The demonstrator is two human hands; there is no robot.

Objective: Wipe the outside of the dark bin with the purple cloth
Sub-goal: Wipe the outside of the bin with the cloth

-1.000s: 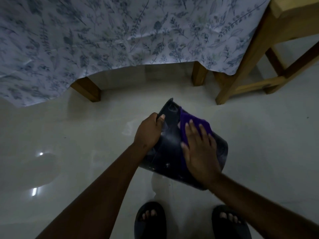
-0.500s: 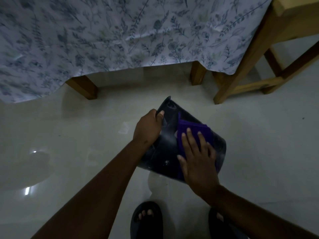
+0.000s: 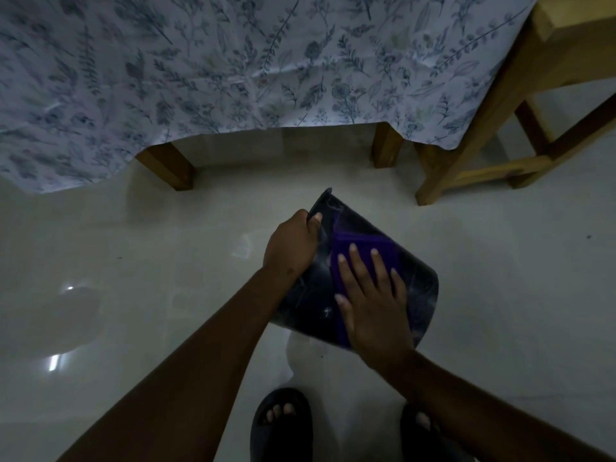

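The dark bin (image 3: 308, 305) is held tilted above the pale floor, its side wall facing me. My left hand (image 3: 291, 243) grips the bin's rim at its upper left edge. My right hand (image 3: 373, 295) lies flat, fingers spread, pressing the folded purple cloth (image 3: 363, 245) against the bin's outer wall. Part of the cloth is hidden under my palm; a purple strip shows below my thumb.
A table with a blue floral cloth (image 3: 233, 61) hangs over the far side, wooden legs (image 3: 166, 165) beneath it. A wooden chair or stool frame (image 3: 483, 135) stands at the right. My feet in dark sandals (image 3: 281, 425) are below the bin on the glossy floor (image 3: 133, 261).
My right hand with the cloth has slid down the bin's wall toward me, away from the rim. The left hand keeps its grip; the bin stays put.
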